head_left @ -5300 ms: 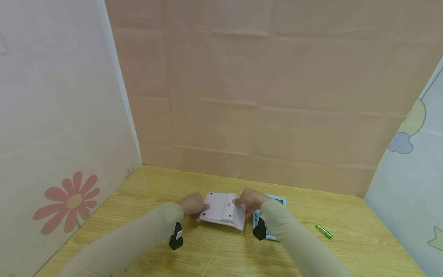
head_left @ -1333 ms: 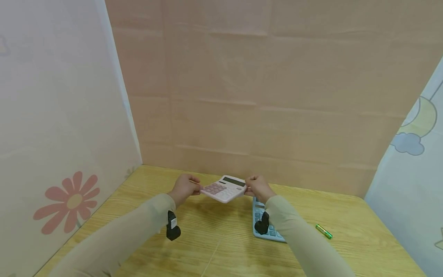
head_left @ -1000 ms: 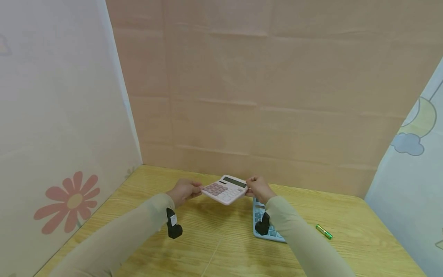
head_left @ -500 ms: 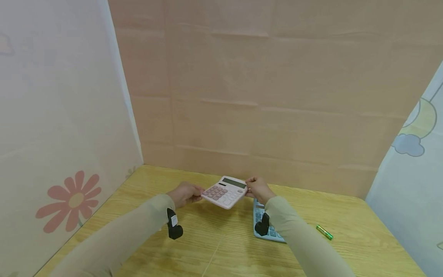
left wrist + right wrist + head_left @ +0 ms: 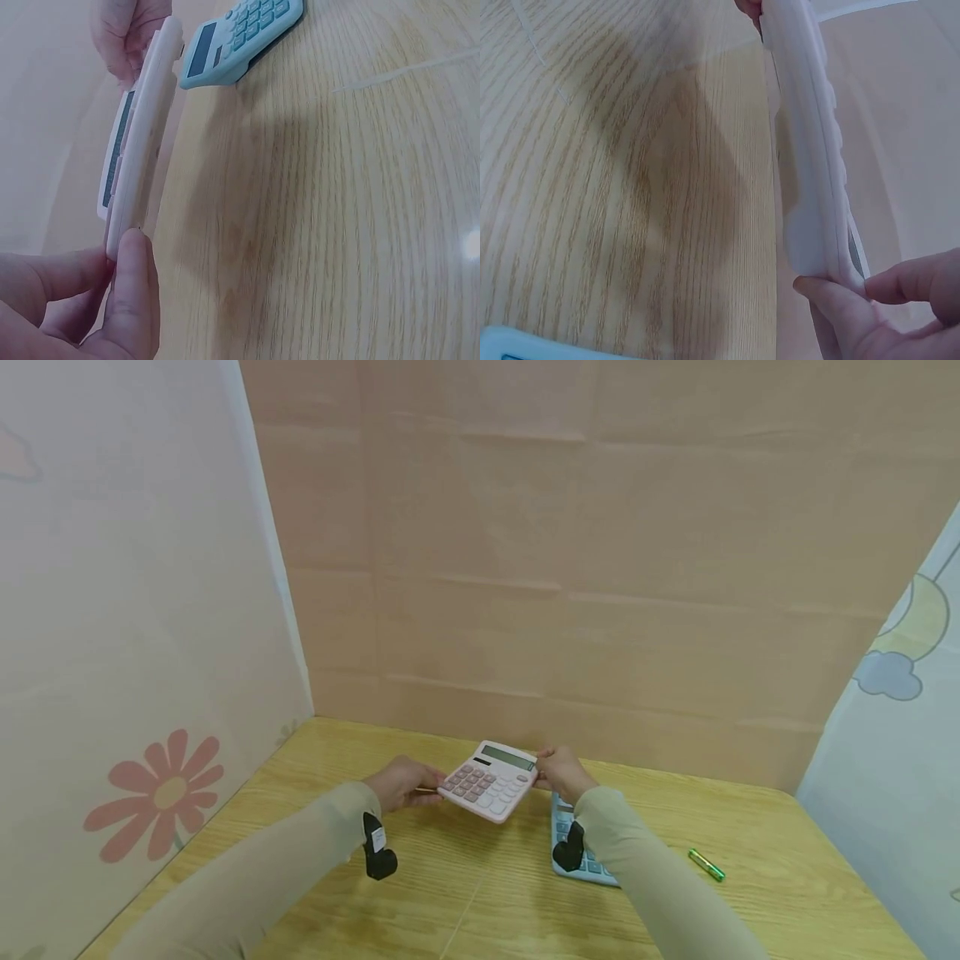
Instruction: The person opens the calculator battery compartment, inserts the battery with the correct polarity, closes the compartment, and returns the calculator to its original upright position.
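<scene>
A pink and white calculator (image 5: 491,781) is held up off the table, its keys and display facing upward in the head view. My left hand (image 5: 405,782) pinches its left edge between thumb and fingers; the left wrist view shows these fingers (image 5: 131,300) on the casing (image 5: 142,142). At the opposite edge, near the display, my right hand (image 5: 562,772) pinches it too, with the thumb and fingers (image 5: 840,307) on either side of the casing (image 5: 810,150). A light blue calculator (image 5: 562,843) lies on the table beneath my right wrist, which partly hides it.
A green battery-like cylinder (image 5: 707,865) lies on the wood-grain table (image 5: 420,902) to the right. A tan sheet (image 5: 562,568) hangs behind the table, and patterned white panels (image 5: 150,568) stand at both sides. Each wrist wears a black camera mount (image 5: 377,847).
The pink calculator showed its underside 5.3 s ago and now faces key side up, held higher. Over the last second it has tilted more toward the viewer and come slightly nearer.
</scene>
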`<state>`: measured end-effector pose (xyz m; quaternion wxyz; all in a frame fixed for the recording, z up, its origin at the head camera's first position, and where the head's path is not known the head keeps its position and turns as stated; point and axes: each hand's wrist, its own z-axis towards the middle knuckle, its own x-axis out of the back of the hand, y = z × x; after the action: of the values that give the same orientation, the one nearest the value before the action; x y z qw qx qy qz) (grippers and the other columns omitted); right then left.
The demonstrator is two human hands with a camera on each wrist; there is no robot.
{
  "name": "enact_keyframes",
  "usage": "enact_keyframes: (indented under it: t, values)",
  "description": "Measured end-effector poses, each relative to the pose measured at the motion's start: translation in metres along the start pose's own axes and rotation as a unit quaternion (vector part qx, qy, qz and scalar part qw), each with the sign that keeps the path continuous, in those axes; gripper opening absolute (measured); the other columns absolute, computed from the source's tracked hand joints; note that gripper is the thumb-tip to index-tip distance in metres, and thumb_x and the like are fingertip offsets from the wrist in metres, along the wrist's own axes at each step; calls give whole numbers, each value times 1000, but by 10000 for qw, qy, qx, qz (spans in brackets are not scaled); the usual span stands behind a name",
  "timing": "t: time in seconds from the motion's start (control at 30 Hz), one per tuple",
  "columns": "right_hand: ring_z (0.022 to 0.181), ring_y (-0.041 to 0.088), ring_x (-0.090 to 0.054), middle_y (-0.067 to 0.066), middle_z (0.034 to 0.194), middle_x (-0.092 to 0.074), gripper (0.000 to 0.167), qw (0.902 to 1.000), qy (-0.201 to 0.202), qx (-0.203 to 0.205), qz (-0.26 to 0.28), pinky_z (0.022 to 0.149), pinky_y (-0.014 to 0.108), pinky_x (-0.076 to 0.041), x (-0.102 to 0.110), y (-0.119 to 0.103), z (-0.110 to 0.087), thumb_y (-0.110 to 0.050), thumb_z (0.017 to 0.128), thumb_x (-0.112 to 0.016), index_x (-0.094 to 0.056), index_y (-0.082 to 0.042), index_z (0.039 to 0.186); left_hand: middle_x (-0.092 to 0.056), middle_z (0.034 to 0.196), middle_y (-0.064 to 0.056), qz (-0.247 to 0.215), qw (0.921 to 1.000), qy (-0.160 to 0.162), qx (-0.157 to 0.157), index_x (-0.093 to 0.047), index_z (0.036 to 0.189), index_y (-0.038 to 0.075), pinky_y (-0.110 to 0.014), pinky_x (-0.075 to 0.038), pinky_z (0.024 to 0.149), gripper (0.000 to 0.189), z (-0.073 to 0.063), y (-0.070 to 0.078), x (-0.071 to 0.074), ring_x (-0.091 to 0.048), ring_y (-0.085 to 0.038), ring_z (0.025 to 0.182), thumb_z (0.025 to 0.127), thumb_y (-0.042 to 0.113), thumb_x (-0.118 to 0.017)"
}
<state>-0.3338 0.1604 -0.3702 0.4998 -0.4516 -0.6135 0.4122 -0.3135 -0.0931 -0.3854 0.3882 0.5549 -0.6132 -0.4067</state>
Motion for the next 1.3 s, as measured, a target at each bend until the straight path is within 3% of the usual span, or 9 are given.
enact_keyframes:
  t: [0.37,0.63,0.8,1.13,1.3]
  values:
    - [91,23,-64,41,124,-51,34,9994,-2,210,275,85,34,-55,3,0,4,8,96,-39,-43,25,125,-71,91,-17,17,9999,-29,-104,-63,112,-11,-28,-58,70,22,-1,-2,0,-67,-16,67,91,-7,-57]
    - [79,14,-63,25,110,-62,27,9986,494,203,-66,87,40,-54,8,0,2,1,96,-54,-57,15,118,-71,92,-17,-45,9999,18,-105,-63,113,-11,-30,-57,76,24,0,-6,-2,-67,-15,67,90,-8,-59]
    - [80,16,-64,26,110,-61,24,9974,650,266,-161,84,36,-56,8,2,7,2,94,-55,-58,14,115,-71,93,-17,-70,9999,15,-112,-64,113,-10,-30,-57,75,24,-3,-6,-4,-67,-15,67,89,-7,-60]
    - [76,19,-66,24,103,-64,15,9896,894,544,-983,76,35,-58,7,9,15,4,92,-58,-63,12,104,-70,97,-20,168,9996,79,-217,-64,110,-11,-31,-58,74,24,-4,-13,-12,-67,-15,68,86,-9,-62]
    - [74,22,-65,20,94,-67,11,9781,922,723,-1718,70,32,-57,7,11,18,5,90,-60,-66,10,97,-71,93,-19,256,9995,29,-205,-64,108,-12,-32,-58,74,23,-4,-20,-16,-66,-15,68,85,-11,-62]
